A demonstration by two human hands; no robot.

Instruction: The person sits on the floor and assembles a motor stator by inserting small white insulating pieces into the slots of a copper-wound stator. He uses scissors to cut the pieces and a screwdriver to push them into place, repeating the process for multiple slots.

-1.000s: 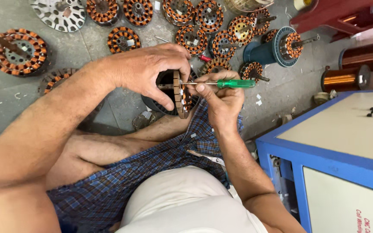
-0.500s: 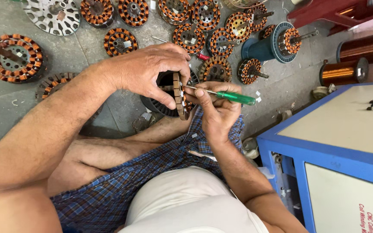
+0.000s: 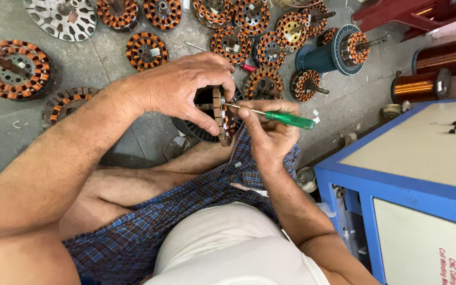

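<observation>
We grip the wound stator [image 3: 221, 117] on edge in our left hand [image 3: 183, 89] while our right hand [image 3: 270, 132] pinches the green-handled screwdriver [image 3: 281, 117] — tip at the slots — likely tucking windings, so the next push needs gentle, steady pressure.

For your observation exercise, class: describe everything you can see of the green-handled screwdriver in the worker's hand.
The screwdriver has a translucent green plastic handle and a thin bare metal shaft. It lies nearly level, handle to the right, tip pointing left. The right hand pinches it between thumb and fingers. Its tip reaches the copper-wound stator, which the left hand holds on edge above the person's lap. The exact contact point is too small to make out.
</observation>
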